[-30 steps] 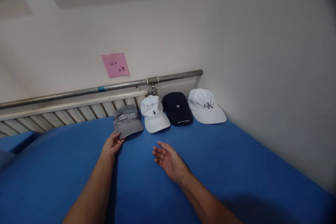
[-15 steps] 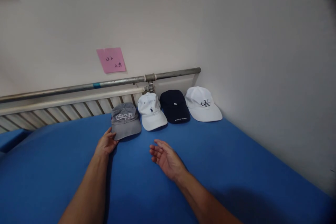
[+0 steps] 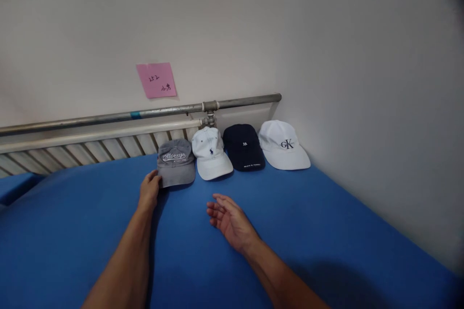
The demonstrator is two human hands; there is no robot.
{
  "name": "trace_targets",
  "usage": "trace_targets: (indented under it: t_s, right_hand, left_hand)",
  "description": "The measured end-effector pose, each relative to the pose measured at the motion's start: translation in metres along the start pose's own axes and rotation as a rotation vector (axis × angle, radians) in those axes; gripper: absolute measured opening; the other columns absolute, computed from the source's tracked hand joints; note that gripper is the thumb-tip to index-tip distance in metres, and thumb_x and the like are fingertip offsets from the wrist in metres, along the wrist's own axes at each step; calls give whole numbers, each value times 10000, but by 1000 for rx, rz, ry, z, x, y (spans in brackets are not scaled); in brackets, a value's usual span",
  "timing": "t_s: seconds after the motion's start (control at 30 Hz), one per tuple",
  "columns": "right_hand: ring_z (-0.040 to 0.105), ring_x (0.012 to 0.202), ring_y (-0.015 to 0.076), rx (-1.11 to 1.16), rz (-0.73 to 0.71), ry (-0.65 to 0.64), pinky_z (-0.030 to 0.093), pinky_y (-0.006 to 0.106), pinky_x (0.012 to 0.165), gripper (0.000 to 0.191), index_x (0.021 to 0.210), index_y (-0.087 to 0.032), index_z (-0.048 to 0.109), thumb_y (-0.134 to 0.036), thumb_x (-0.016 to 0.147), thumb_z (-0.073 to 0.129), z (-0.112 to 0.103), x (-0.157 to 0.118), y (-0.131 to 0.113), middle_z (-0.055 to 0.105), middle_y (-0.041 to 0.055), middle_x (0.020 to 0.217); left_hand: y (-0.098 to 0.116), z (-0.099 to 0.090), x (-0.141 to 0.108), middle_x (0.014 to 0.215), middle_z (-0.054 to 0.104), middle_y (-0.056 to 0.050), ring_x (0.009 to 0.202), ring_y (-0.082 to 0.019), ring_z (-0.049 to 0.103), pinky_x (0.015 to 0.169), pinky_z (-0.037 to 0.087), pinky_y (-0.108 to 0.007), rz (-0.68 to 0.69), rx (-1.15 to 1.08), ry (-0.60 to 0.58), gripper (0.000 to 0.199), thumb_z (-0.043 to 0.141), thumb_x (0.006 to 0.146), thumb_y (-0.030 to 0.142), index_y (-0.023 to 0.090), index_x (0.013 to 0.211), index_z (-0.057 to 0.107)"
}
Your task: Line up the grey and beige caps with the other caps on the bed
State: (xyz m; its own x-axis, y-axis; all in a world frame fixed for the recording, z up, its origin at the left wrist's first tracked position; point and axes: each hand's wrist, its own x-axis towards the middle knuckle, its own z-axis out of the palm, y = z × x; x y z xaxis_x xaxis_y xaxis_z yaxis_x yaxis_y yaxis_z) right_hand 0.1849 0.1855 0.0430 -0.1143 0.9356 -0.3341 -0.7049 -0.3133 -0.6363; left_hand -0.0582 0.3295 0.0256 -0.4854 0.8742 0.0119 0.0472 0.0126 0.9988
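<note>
A grey baseball cap (image 3: 176, 172) with white lettering stands at the left end of a row on the blue surface, brim facing me. At the left edge of its brim, my left hand (image 3: 149, 190) has its fingers closed on the cap; some fingertips are hidden. Beside it stand a white cap with a small dark emblem (image 3: 213, 164), a black cap (image 3: 243, 149) and a white cap with large dark letters (image 3: 284, 147). My right hand (image 3: 232, 222) hovers in front of the row, palm turned inward, fingers apart and loosely bent, holding nothing.
Behind the caps run a white radiator (image 3: 97, 148) and a metal pipe (image 3: 163, 110) along the wall. A pink note (image 3: 157, 80) is stuck above the pipe. A grey-white wall (image 3: 380, 130) borders the blue surface (image 3: 195, 260) on the right.
My left hand has pushed slightly forward, and the grey cap has shifted a little back with its brim more level. My right hand stays nearly still. The view has shifted slightly.
</note>
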Motion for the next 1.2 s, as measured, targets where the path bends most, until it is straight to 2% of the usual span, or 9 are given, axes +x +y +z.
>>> trace_targets:
  t_s: [0.13, 0.23, 0.3, 0.43, 0.53, 0.8, 1.2]
  right_hand:
    - [658, 724, 169, -21, -11, -16, 451, 285, 627, 344, 932, -181, 615, -313, 657, 774, 1, 0, 0, 705, 51, 828]
    - [655, 724, 168, -42, -20, -20, 447, 285, 628, 340, 934, -180, 616, -306, 657, 766, 3, -2, -1, 700, 51, 831]
    - [652, 718, 164, -55, -21, -17, 446, 283, 626, 344, 948, -174, 612, -281, 654, 753, 4, -3, -1, 699, 52, 832]
    - [648, 719, 160, -84, -18, -17, 447, 281, 624, 352, 975, -161, 603, -250, 656, 720, 5, -6, -3, 697, 54, 836]
    - [648, 727, 161, -101, -18, -26, 448, 281, 624, 357, 982, -159, 595, -256, 659, 713, 6, -6, -3, 694, 53, 835]
    - [647, 735, 169, -121, -25, -41, 450, 290, 630, 386, 981, -163, 590, -293, 647, 733, 3, -5, -2, 692, 53, 844]
    - [641, 739, 169, -149, -29, -50, 440, 286, 625, 397, 982, -168, 591, -322, 647, 740, 2, -3, 1, 688, 55, 852]
  left_hand:
    - [3, -3, -7, 1286, 594, -119, 1226, -274, 525, 1057, 375, -528, 138, 234, -51, 276, 617, 892, 238, 133, 1148, 619]
    - [5, -4, -10, 1340, 565, -153, 1301, -290, 464, 1121, 303, -486, 238, 361, -123, 362, 626, 860, 269, 119, 1189, 608]
    - [5, -5, -12, 1370, 541, -175, 1325, -307, 441, 1134, 291, -445, 288, 427, -172, 458, 634, 826, 323, 110, 1229, 591]
    - [1, -7, -14, 1435, 469, -214, 1361, -361, 388, 1144, 263, -465, 361, 534, -258, 741, 717, 703, 451, 98, 1325, 521]
    - [-2, -8, -14, 1483, 409, -217, 1401, -361, 327, 1163, 225, -458, 397, 588, -305, 854, 747, 649, 494, 111, 1366, 484]
    - [-1, -5, -12, 1492, 374, -240, 1414, -350, 307, 1164, 227, -455, 416, 660, -335, 900, 695, 681, 546, 62, 1397, 441]
    - [-1, -2, -10, 1502, 381, -213, 1410, -345, 319, 1155, 242, -460, 429, 675, -339, 847, 706, 686, 517, 105, 1381, 451]
